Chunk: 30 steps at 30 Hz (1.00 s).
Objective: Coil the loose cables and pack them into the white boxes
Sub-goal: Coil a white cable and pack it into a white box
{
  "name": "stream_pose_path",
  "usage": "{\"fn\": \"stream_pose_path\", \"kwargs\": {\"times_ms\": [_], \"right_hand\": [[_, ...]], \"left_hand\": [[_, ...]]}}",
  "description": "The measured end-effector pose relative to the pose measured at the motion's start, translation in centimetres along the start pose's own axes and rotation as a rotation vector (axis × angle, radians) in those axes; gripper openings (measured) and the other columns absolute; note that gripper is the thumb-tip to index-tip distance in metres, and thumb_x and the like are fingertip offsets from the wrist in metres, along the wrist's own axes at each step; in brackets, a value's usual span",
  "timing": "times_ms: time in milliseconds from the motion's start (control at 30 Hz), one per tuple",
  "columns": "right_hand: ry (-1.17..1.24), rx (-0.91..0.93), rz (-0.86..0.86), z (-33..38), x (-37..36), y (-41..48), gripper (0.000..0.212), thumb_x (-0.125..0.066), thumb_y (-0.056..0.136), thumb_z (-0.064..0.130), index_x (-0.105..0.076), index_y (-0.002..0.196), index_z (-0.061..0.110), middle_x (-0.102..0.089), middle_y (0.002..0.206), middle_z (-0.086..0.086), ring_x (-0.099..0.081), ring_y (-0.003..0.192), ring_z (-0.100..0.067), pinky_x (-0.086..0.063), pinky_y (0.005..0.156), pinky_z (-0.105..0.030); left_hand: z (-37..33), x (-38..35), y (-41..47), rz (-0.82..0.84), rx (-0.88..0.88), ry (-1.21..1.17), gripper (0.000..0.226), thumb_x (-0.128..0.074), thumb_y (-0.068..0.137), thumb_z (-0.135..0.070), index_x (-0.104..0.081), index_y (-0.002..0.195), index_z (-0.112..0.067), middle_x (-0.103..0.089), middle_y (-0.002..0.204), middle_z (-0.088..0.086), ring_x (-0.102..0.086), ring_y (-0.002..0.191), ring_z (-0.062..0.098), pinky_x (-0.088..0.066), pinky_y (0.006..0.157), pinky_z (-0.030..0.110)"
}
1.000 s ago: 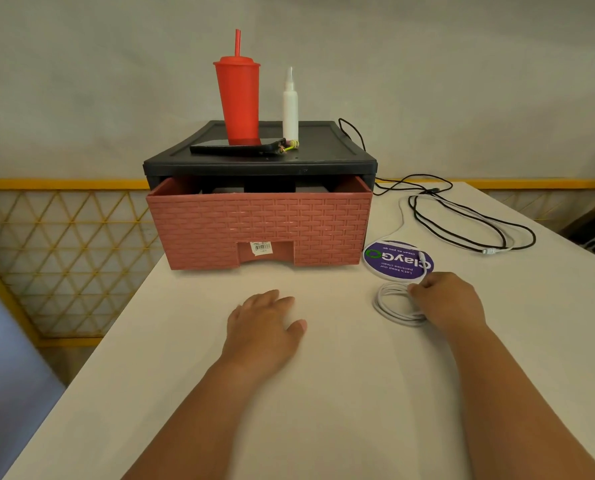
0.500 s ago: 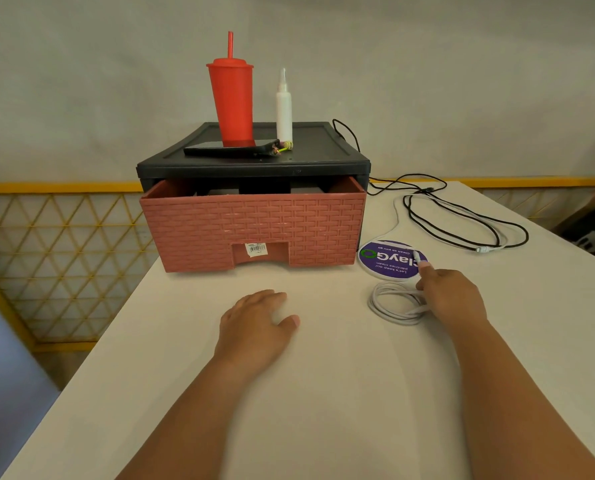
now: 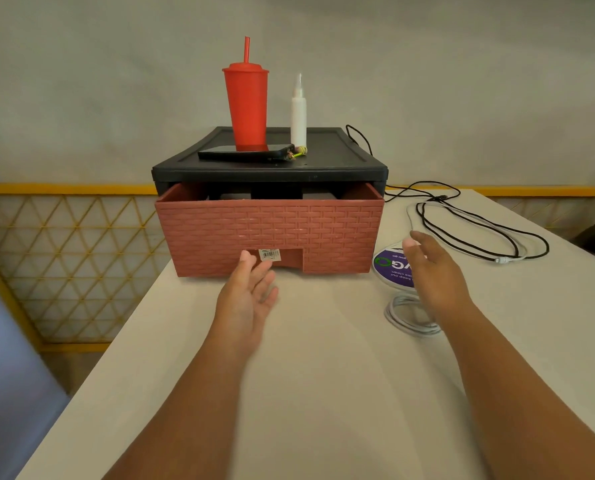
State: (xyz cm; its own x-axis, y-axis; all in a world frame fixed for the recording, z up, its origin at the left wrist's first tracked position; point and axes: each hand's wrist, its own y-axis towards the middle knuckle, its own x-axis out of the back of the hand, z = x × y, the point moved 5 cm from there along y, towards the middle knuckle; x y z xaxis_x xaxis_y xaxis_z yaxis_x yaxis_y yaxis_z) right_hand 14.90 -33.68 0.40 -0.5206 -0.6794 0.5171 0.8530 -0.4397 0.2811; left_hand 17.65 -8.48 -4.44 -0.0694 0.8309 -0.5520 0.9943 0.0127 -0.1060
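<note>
Pale counter point(image 3: 306, 375) stretched under both forearms, with a grey wall and a yellow lattice rail behind it. Both hands hovered above it, released and grasping nothing. The left hand point(image 3: 251, 292) had its palm turned inward and its fingers straight, their tips just short of the handle notch of a brick-patterned red drawer point(image 3: 272, 230). The right hand point(image 3: 431, 268) reached forward with loose, straight fingers over a round purple disc point(image 3: 389, 268). Just under that wrist, on its inner side, the coiled white cable point(image 3: 407, 317) lay flat on the counter, touched by neither hand. Beyond the left hand the drawer stood partly pulled out of a black cabinet point(image 3: 324, 164); what sat inside was too dark to tell. On top of the cabinet stood a red tumbler point(image 3: 246, 105) with a straw and a white bottle point(image 3: 298, 116), with a phone point(image 3: 244, 154) lying in front of them. Beyond and to the right of the right hand, a loose black cable point(image 3: 479, 230) and a loose white cable point(image 3: 410, 216) sprawled in long loops.
</note>
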Motion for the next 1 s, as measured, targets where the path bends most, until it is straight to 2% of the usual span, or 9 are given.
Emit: {"fn": "stream_pose_path", "kwargs": {"times_ms": [133, 200, 300, 400, 467, 633, 767, 900, 1000], "right_hand": [[0.251, -0.143, 0.087, 1.5, -1.2, 2.7, 0.05, -0.032, 0.097, 0.048, -0.036, 0.14, 0.024, -0.042, 0.142, -0.002, -0.042, 0.126, -0.026, -0.035, 0.099, -0.036], [0.431, -0.285, 0.11, 2.1, -1.9, 4.5, 0.057, -0.036, 0.094, 0.053, -0.036, 0.14, 0.02, -0.043, 0.141, -0.003, -0.043, 0.126, -0.029, -0.034, 0.106, -0.043], [0.544, -0.373, 0.129, 3.5, -2.6, 6.8, 0.061, -0.044, 0.089, 0.057, -0.044, 0.135, 0.016, -0.049, 0.134, -0.006, -0.047, 0.12, -0.03, -0.04, 0.101, -0.041], [0.538, -0.361, 0.117, 4.8, -3.4, 8.8, 0.046, -0.048, 0.087, 0.056, -0.053, 0.107, 0.015, -0.058, 0.114, -0.008, -0.054, 0.11, -0.027, -0.046, 0.098, -0.041], [0.513, -0.355, 0.07, 5.3, -3.7, 9.8, 0.039, -0.05, 0.087, 0.055, -0.049, 0.091, 0.017, -0.058, 0.097, -0.005, -0.057, 0.105, -0.026, -0.048, 0.096, -0.042], [0.547, -0.374, 0.03, 5.2, -3.9, 11.0, 0.038, -0.057, 0.087, 0.045, -0.049, 0.107, 0.013, -0.058, 0.091, -0.004, -0.06, 0.098, -0.024, -0.051, 0.092, -0.04], [0.608, -0.391, 0.043, 5.5, -3.7, 11.0, 0.03, -0.059, 0.089, 0.035, -0.047, 0.105, 0.013, -0.06, 0.096, -0.006, -0.062, 0.097, -0.024, -0.052, 0.09, -0.038], [0.589, -0.416, 0.076, 5.9, -3.5, 10.9, 0.031, -0.057, 0.09, 0.034, -0.046, 0.108, 0.011, -0.06, 0.104, -0.008, -0.06, 0.093, -0.024, -0.053, 0.081, -0.033], [0.563, -0.453, 0.097, 6.0, -3.3, 10.8, 0.04, -0.058, 0.089, 0.036, -0.047, 0.118, 0.01, -0.058, 0.109, -0.009, -0.058, 0.099, -0.026, -0.052, 0.076, -0.034]], "left_hand": [[0.1, -0.8, 1.0, 0.043, 0.052, -0.13, 0.059, -0.04, 0.093, -0.048, -0.037, 0.14, -0.013, -0.056, 0.129, 0.005, -0.051, 0.121, 0.02, -0.042, 0.097, 0.034], [0.1, -1.2, 1.5, 0.041, 0.065, -0.203, 0.058, -0.04, 0.094, -0.046, -0.036, 0.139, -0.011, -0.053, 0.134, 0.008, -0.049, 0.124, 0.021, -0.042, 0.096, 0.034], [0.1, -1.8, 2.3, 0.029, 0.083, -0.33, 0.056, -0.043, 0.094, -0.042, -0.035, 0.139, -0.009, -0.047, 0.138, 0.012, -0.046, 0.127, 0.023, -0.041, 0.097, 0.034], [0.3, -2.2, 3.3, 0.032, 0.095, -0.413, 0.056, -0.045, 0.094, -0.038, -0.035, 0.139, -0.006, -0.045, 0.14, 0.012, -0.043, 0.13, 0.024, -0.04, 0.1, 0.035], [0.4, -2.5, 4.0, 0.046, 0.097, -0.444, 0.046, -0.047, 0.094, -0.036, -0.046, 0.129, -0.007, -0.051, 0.133, 0.011, -0.046, 0.128, 0.024, -0.039, 0.101, 0.036], [0.5, -2.7, 4.6, 0.041, 0.103, -0.513, 0.027, -0.052, 0.092, -0.029, -0.056, 0.109, -0.009, -0.064, 0.101, 0.007, -0.058, 0.105, 0.019, -0.042, 0.097, 0.036], [0.4, -2.9, 4.1, -0.013, 0.101, -0.529, 0.02, -0.054, 0.091, -0.027, -0.059, 0.095, -0.008, -0.068, 0.086, 0.005, -0.064, 0.089, 0.016, -0.047, 0.092, 0.035], [0.3, -2.5, 2.9, -0.022, 0.089, -0.566, 0.023, -0.057, 0.088, -0.029, -0.06, 0.096, -0.008, -0.068, 0.085, 0.004, -0.065, 0.091, 0.016, -0.051, 0.082, 0.033], [0.3, -2.0, 1.3, -0.038, 0.089, -0.575, 0.027, -0.059, 0.084, -0.031, -0.06, 0.097, -0.007, -0.064, 0.086, 0.005, -0.064, 0.091, 0.015, -0.054, 0.083, 0.033]]}}
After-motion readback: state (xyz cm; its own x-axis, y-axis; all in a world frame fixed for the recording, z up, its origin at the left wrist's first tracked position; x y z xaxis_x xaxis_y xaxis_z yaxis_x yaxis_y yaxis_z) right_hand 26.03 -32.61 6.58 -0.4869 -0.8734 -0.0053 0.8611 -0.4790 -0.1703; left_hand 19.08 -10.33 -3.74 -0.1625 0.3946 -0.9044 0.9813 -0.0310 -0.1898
